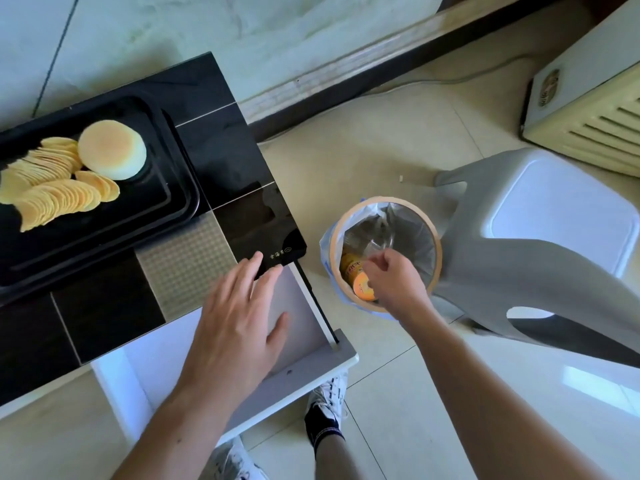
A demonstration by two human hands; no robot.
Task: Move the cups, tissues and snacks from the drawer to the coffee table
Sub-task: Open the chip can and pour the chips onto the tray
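Open white drawer (304, 327) sticks out under black table (221, 161). Left hand (239, 317) hovers flat over drawer, fingers spread, holding nothing. Right hand (394, 278) over lined trash bin (429, 223) right of drawer, fingers curled; grip cannot be told. Orange snack can (356, 277) lies in bin. Chips (52, 181) and round bun (112, 148) on black tray (152, 216), on table left of drawer. Grey stool (540, 237) right of bin.

Small gold Chinese characters on coffee table (239, 216) corner; snack can (360, 282) print illegible
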